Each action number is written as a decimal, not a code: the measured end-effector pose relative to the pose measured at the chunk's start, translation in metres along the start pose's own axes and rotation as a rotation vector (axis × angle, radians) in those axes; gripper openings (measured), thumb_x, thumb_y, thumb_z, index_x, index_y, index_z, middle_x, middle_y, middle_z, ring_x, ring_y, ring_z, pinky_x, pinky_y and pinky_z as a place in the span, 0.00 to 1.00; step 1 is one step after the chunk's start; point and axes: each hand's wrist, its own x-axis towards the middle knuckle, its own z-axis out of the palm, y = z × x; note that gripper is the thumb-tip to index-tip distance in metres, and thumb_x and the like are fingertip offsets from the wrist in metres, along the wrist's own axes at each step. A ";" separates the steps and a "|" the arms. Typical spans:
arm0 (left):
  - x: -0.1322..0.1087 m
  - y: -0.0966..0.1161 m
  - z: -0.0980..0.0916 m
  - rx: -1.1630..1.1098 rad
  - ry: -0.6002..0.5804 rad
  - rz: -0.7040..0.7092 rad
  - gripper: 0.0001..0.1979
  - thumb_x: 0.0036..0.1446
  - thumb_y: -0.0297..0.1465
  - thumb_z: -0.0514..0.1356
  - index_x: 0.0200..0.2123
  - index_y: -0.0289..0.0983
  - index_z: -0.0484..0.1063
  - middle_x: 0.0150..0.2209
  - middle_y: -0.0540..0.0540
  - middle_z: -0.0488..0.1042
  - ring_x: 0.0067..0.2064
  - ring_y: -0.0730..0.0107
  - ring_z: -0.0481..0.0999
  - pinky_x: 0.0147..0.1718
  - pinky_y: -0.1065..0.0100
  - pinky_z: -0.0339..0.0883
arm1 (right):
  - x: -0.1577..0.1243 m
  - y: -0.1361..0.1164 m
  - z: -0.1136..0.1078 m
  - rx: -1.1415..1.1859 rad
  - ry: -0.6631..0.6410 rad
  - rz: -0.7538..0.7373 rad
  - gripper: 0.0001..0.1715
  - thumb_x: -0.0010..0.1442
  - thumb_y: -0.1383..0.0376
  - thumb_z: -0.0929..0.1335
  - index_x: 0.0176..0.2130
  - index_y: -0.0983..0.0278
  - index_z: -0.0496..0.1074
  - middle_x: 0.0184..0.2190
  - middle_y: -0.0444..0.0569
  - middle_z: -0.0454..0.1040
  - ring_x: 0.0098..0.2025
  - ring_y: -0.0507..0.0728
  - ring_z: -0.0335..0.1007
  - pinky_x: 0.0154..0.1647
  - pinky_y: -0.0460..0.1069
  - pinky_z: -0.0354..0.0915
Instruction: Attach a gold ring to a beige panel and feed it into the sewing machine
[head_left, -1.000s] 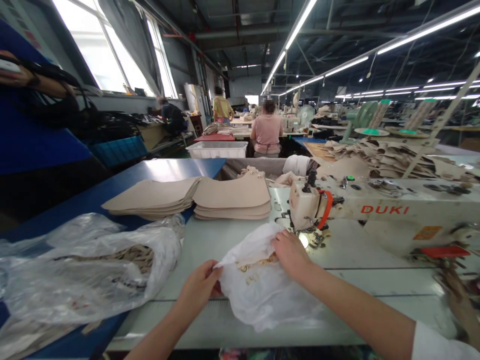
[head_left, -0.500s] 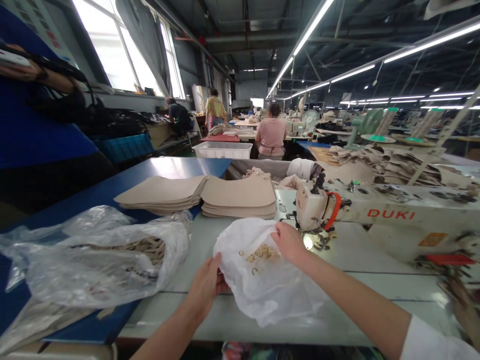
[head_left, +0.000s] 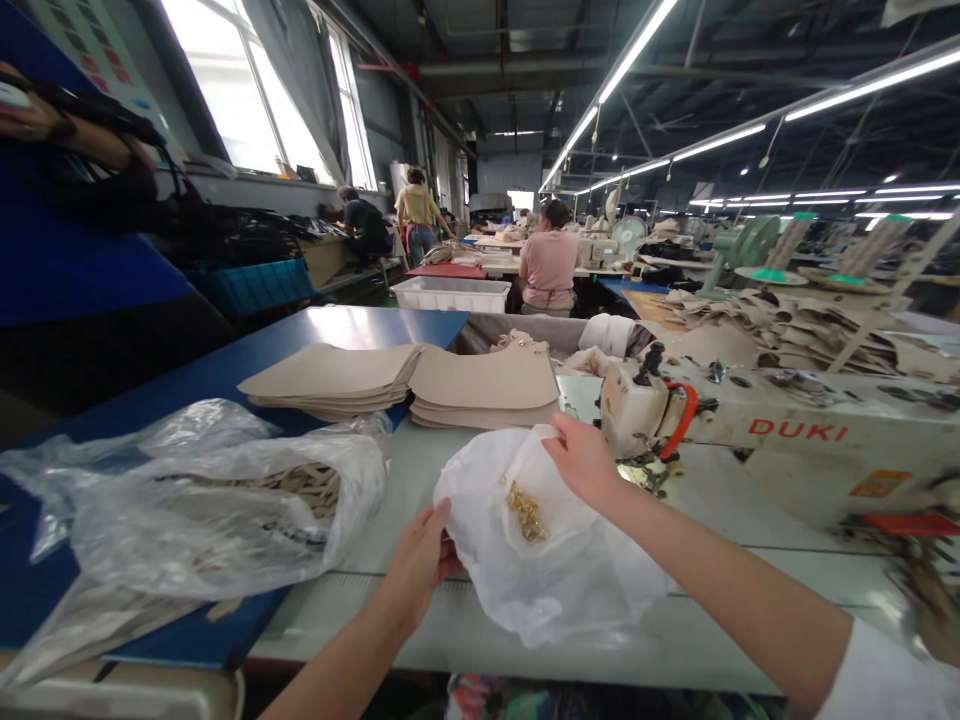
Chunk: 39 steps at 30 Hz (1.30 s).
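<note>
White bag (head_left: 517, 600) with gold bits (head_left: 527, 512) in it is spread over the pale tabletop (head_left: 315, 610), left hand (head_left: 420, 550) pinching its left edge, right hand (head_left: 586, 462) gripping the far rim, right arm (head_left: 727, 570) slanting in. Past that: beige panel stacks (head_left: 487, 385), blue table (head_left: 420, 326), then a person in pink (head_left: 551, 265), strip lights (head_left: 637, 50) overhead.

Between left grip (head_left: 418, 548) and right grip (head_left: 589, 462): crinkled plastic bag (head_left: 555, 585), shiny gold-toned metal pieces (head_left: 528, 514); beneath, smooth, faintly glossy table (head_left: 412, 465).
</note>
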 end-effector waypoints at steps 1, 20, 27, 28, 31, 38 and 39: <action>0.000 0.000 0.000 -0.002 -0.004 -0.001 0.10 0.63 0.30 0.51 0.44 0.32 0.66 0.30 0.42 0.76 0.26 0.67 0.76 0.26 0.66 0.73 | 0.001 -0.001 -0.002 -0.006 0.005 -0.005 0.12 0.59 0.69 0.61 0.24 0.64 0.56 0.18 0.40 0.57 0.23 0.50 0.54 0.25 0.45 0.43; 0.001 -0.003 -0.002 0.004 -0.011 0.023 0.11 0.62 0.30 0.52 0.45 0.31 0.68 0.29 0.42 0.76 0.25 0.66 0.76 0.25 0.67 0.73 | 0.008 -0.024 -0.052 -0.289 0.076 -0.193 0.06 0.63 0.65 0.61 0.33 0.63 0.63 0.26 0.43 0.68 0.29 0.54 0.64 0.26 0.47 0.45; 0.001 -0.003 -0.001 0.025 -0.012 0.028 0.08 0.62 0.29 0.52 0.41 0.32 0.67 0.29 0.42 0.76 0.23 0.67 0.75 0.22 0.67 0.71 | 0.011 -0.030 -0.064 -0.388 0.098 -0.280 0.07 0.64 0.65 0.60 0.36 0.64 0.64 0.32 0.46 0.70 0.36 0.55 0.65 0.28 0.48 0.47; 0.000 -0.002 -0.001 0.026 -0.012 0.029 0.08 0.61 0.29 0.52 0.40 0.32 0.67 0.29 0.42 0.76 0.23 0.67 0.75 0.21 0.67 0.71 | 0.012 -0.031 -0.065 -0.400 0.100 -0.285 0.07 0.64 0.65 0.59 0.36 0.64 0.64 0.33 0.46 0.70 0.36 0.55 0.65 0.28 0.48 0.47; -0.001 -0.002 -0.001 0.016 -0.020 0.034 0.07 0.61 0.29 0.53 0.39 0.32 0.67 0.28 0.43 0.75 0.23 0.68 0.74 0.21 0.68 0.71 | 0.014 -0.033 -0.070 -0.428 0.111 -0.290 0.07 0.64 0.65 0.59 0.37 0.64 0.64 0.33 0.46 0.70 0.37 0.56 0.66 0.28 0.48 0.47; 0.002 -0.003 -0.002 0.036 -0.009 0.040 0.06 0.60 0.30 0.53 0.37 0.33 0.66 0.30 0.44 0.74 0.23 0.69 0.73 0.23 0.67 0.71 | 0.016 -0.037 -0.082 -0.481 0.168 -0.328 0.06 0.64 0.64 0.59 0.37 0.64 0.63 0.31 0.47 0.69 0.35 0.55 0.66 0.26 0.47 0.45; 0.003 -0.003 -0.003 0.051 0.001 0.055 0.06 0.59 0.31 0.53 0.37 0.34 0.66 0.30 0.44 0.74 0.24 0.69 0.73 0.23 0.67 0.70 | 0.016 -0.037 -0.083 -0.483 0.181 -0.332 0.07 0.64 0.64 0.59 0.37 0.64 0.63 0.31 0.47 0.69 0.35 0.55 0.66 0.26 0.47 0.45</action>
